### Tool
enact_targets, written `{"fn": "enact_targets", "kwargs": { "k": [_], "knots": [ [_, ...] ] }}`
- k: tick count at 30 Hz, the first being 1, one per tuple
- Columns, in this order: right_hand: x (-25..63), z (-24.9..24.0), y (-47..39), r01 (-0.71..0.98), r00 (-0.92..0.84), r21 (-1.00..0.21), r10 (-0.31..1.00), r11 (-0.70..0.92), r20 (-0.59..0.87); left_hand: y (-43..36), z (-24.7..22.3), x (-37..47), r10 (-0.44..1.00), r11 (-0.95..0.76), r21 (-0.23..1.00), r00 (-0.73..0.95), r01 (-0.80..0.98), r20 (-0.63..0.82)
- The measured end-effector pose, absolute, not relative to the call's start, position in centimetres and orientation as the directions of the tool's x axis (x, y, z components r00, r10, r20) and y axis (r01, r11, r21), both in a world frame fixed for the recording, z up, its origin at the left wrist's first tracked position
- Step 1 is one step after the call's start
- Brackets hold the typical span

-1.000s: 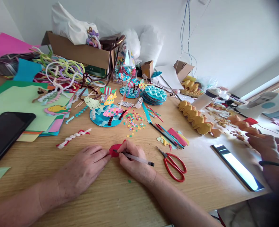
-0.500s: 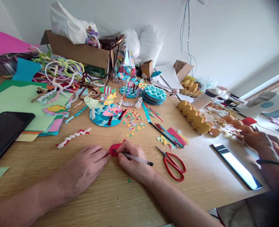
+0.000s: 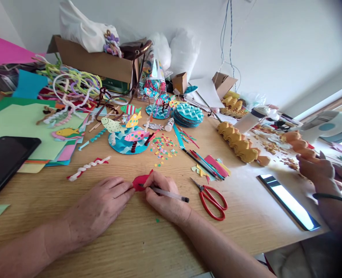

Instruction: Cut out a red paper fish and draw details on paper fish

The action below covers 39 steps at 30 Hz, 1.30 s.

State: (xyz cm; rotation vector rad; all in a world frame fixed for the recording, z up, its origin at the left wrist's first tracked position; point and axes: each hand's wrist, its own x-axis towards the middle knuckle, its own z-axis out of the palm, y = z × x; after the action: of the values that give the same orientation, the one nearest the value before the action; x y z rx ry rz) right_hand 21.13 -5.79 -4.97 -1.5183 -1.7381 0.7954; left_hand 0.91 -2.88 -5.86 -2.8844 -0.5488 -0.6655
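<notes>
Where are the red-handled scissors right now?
In the head view, the red-handled scissors lie on the table to the right of the right hand, on the near side of the paper scraps.

Table [image 3: 101, 247]: smooth, grained wood; cutout [image 3: 138, 181]: matt red paper. Pen [image 3: 168, 194]: translucent plastic barrel; scissors [image 3: 201, 188]: metal blades, glossy red handles. Egg carton [image 3: 238, 145]: rough moulded pulp; black phone [image 3: 10, 164]: glossy, smooth face.

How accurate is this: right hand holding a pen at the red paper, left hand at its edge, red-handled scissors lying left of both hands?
The right hand does hold a pen at the red paper, with the left hand at its edge, but "left" is wrong: the head view shows the red-handled scissors lying to the right of both hands.
</notes>
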Motion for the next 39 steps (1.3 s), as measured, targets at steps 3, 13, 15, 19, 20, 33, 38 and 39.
{"fn": "enact_targets", "kwargs": {
  "k": [3,13,15,19,20,33,38,39],
  "knots": [
    [21.14,-5.03,-5.78,0.564,-0.086,-0.815,0.991,0.134,0.104,-2.87,-5.84,0.93,0.320,-0.924,-0.049,0.837,0.379,0.445],
    [21.25,-5.00,-5.87,0.526,-0.063,-0.844,0.995,0.103,0.082,-2.76,-5.78,0.85,0.324,-0.924,-0.048,0.843,0.380,0.429],
    [21.26,-4.93,-5.89,0.539,-0.075,-0.834,0.993,0.121,0.095,-2.78,-5.82,0.85,0.324,-0.924,-0.046,0.842,0.379,0.432],
    [21.25,-4.90,-5.87,0.538,-0.097,-0.830,0.989,0.145,0.110,-2.84,-5.93,0.76,0.348,-0.921,-0.017,0.842,0.389,0.411],
    [21.24,-4.92,-5.86,0.540,-0.097,-0.828,0.989,0.147,0.112,-2.84,-5.97,0.72,0.352,-0.920,-0.015,0.843,0.392,0.407],
    [21.23,-4.91,-5.85,0.575,-0.081,-0.804,0.988,0.152,0.129,-2.83,-5.93,0.78,0.309,-0.923,-0.069,0.836,0.378,0.454],
    [21.34,-5.01,-5.83,0.568,-0.097,-0.802,0.983,0.184,0.156,-2.76,-6.01,0.82,0.314,-0.925,-0.055,0.836,0.377,0.450],
    [21.35,-5.06,-5.83,0.566,-0.100,-0.803,0.982,0.189,0.160,-2.76,-6.03,0.83,0.317,-0.924,-0.055,0.836,0.379,0.448]
  ]
}}
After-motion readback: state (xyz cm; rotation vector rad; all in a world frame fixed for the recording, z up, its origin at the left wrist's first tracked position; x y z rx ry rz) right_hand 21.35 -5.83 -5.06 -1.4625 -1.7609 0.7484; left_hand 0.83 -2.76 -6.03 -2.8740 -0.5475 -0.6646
